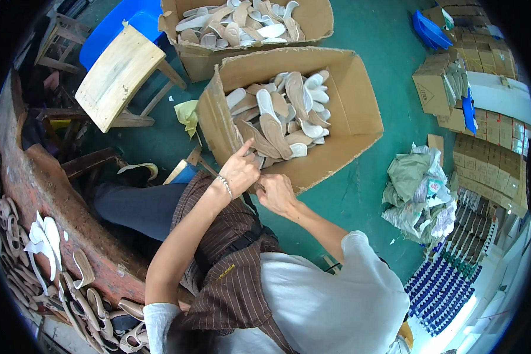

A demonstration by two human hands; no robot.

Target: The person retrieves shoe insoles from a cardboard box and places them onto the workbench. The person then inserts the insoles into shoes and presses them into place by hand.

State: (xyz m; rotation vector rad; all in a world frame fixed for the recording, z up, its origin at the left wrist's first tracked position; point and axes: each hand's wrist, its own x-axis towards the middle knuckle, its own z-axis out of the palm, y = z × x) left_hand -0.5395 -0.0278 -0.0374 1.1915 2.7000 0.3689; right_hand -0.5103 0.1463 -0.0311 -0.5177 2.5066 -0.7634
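Note:
Both my hands meet at the near edge of a cardboard box (354, 100) heaped with beige and white shoe insoles (274, 133). My left hand (240, 170), with a chain bracelet at the wrist, has its index finger stretched toward the nearest insoles while the other fingers curl down. Just right of it and slightly lower, my right hand (277, 193) is closed, thumb and fingers pressed together. Whatever lies between the two hands is too small or hidden to make out.
Behind stands a second insole box (194, 62). At left are a wooden stool (121, 74), a blue tub (109, 35) and a worn bench (71, 200) with shoe parts (85, 307) beyond. Bags (418, 189), stacked cartons (489, 159) and a loaded rack (448, 283) occupy the right.

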